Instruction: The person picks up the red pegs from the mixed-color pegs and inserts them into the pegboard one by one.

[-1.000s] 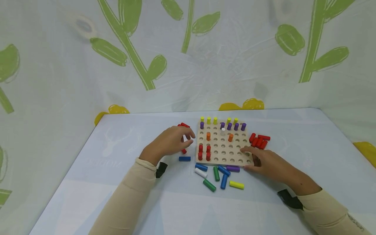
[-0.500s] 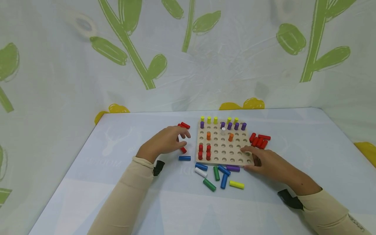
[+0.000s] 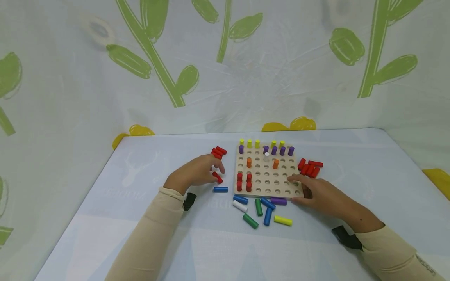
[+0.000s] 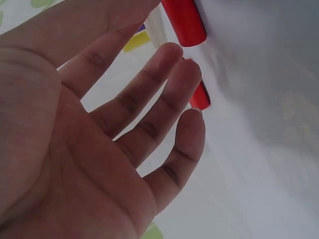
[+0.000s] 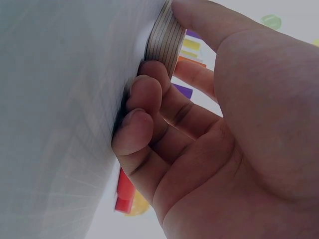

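Note:
My left hand [image 3: 195,171] hovers at the left of a wooden pegboard [image 3: 263,191], thumb and index finger slightly apart. Between them lies a red peg [image 3: 218,178] on the table. In the left wrist view that red peg [image 4: 184,22] shows near the thumb, whose tip is cut off, while the other fingers are loosely bent. My right hand [image 3: 321,197] holds the board's near right corner, index finger on top and thumb at the front edge. In the right wrist view, several curled fingers [image 5: 144,92] sit by the board's layered edge [image 5: 167,42].
Yellow, purple, orange, white and red pegs [image 3: 249,187] stand in the board. Red pegs lie left [image 3: 221,150] and right [image 3: 310,170] of it. In front are loose blue [image 3: 220,189], white [image 3: 240,206], green [image 3: 250,221], purple [image 3: 279,201] and yellow [image 3: 283,221] pegs.
My left hand has moved left, away from the board, then down to the single red peg, uncovering the red pegs behind it. The right hand and board have stayed still.

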Action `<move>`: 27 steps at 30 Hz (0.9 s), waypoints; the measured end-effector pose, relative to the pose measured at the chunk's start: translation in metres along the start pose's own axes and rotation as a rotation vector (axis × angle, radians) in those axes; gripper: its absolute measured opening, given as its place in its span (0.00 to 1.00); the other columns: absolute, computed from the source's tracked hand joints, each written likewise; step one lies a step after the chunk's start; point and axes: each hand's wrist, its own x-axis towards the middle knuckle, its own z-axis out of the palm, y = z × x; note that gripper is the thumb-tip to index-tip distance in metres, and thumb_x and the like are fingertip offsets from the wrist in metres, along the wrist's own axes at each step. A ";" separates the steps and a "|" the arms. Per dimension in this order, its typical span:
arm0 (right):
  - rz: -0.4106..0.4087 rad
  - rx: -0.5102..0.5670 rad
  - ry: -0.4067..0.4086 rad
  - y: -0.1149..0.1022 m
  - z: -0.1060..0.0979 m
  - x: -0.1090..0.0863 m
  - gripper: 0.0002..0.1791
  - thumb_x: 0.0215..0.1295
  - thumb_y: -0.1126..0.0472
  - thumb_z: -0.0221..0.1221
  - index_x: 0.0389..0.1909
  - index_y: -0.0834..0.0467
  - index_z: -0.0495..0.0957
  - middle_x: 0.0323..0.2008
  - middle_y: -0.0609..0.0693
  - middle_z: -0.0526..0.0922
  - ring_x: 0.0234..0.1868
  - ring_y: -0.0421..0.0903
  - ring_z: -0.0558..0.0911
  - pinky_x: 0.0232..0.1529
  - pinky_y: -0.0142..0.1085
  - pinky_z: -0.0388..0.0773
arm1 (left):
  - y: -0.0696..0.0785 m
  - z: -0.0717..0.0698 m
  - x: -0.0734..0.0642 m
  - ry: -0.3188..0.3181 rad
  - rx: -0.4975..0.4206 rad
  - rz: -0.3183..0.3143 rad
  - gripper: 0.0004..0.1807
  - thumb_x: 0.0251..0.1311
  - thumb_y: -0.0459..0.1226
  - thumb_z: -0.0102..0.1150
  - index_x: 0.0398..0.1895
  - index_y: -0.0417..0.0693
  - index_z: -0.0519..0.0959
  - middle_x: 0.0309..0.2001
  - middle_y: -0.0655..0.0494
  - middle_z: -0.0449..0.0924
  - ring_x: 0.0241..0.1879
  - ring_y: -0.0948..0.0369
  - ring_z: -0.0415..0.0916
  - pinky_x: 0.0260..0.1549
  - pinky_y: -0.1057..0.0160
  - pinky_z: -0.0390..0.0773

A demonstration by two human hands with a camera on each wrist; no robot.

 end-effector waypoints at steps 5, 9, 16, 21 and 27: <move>0.003 -0.004 -0.002 0.000 0.000 0.001 0.38 0.57 0.46 0.71 0.68 0.49 0.71 0.22 0.46 0.68 0.28 0.42 0.70 0.25 0.30 0.67 | 0.000 0.002 0.001 -0.008 0.016 0.001 0.12 0.56 0.36 0.73 0.42 0.61 0.85 0.50 0.58 0.80 0.50 0.57 0.74 0.49 0.60 0.82; 0.006 -0.006 -0.004 -0.001 0.000 0.001 0.38 0.57 0.46 0.71 0.68 0.49 0.71 0.23 0.46 0.69 0.29 0.42 0.70 0.25 0.30 0.68 | 0.000 0.003 0.001 -0.011 0.029 0.007 0.11 0.56 0.36 0.73 0.40 0.61 0.85 0.50 0.58 0.80 0.50 0.57 0.73 0.49 0.60 0.83; 0.004 -0.001 -0.005 -0.001 0.001 0.000 0.38 0.57 0.46 0.71 0.68 0.48 0.70 0.23 0.46 0.69 0.29 0.42 0.70 0.25 0.30 0.68 | -0.003 0.007 0.004 -0.026 0.020 0.006 0.10 0.56 0.36 0.73 0.39 0.60 0.86 0.45 0.59 0.80 0.47 0.59 0.74 0.46 0.62 0.83; 0.006 -0.006 -0.003 0.000 0.001 0.000 0.38 0.57 0.46 0.71 0.68 0.48 0.70 0.23 0.46 0.69 0.29 0.42 0.70 0.25 0.30 0.68 | -0.004 0.008 0.006 -0.027 0.021 0.019 0.10 0.56 0.36 0.73 0.39 0.60 0.86 0.44 0.60 0.80 0.47 0.59 0.74 0.45 0.63 0.83; 0.008 -0.010 0.000 -0.001 0.001 0.000 0.38 0.57 0.46 0.71 0.68 0.48 0.71 0.23 0.46 0.69 0.29 0.42 0.70 0.25 0.30 0.67 | -0.005 0.009 0.007 -0.019 0.023 0.027 0.10 0.55 0.36 0.73 0.39 0.60 0.86 0.44 0.59 0.80 0.47 0.59 0.74 0.46 0.62 0.83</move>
